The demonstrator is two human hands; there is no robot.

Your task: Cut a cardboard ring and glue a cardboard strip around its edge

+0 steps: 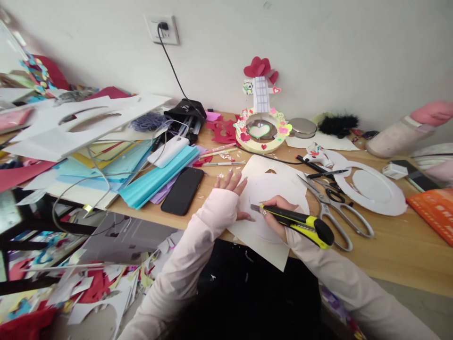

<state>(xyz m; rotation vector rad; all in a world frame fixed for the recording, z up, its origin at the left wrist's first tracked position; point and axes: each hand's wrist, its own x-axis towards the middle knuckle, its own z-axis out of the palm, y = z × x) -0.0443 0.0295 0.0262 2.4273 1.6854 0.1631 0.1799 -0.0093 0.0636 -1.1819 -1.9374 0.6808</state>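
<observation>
My right hand [278,215] is wrapped round a yellow and black utility knife [300,224], its blade tip touching a sheet of white card [269,189] that lies at the front edge of the wooden desk [396,245]. My left hand [230,189], in a pale pink sleeve that covers the palm, lies flat on the card just left of the blade, fingers spread and pointing away from me.
Large metal scissors [336,212] lie right of the knife, with a cut white paper plate [371,186] and a glue gun [316,158] beyond. A black phone [182,191] and stacked coloured paper [141,174] lie left. A decorated heart ring craft [262,130] stands at the back. Paper scraps cover the floor at the left.
</observation>
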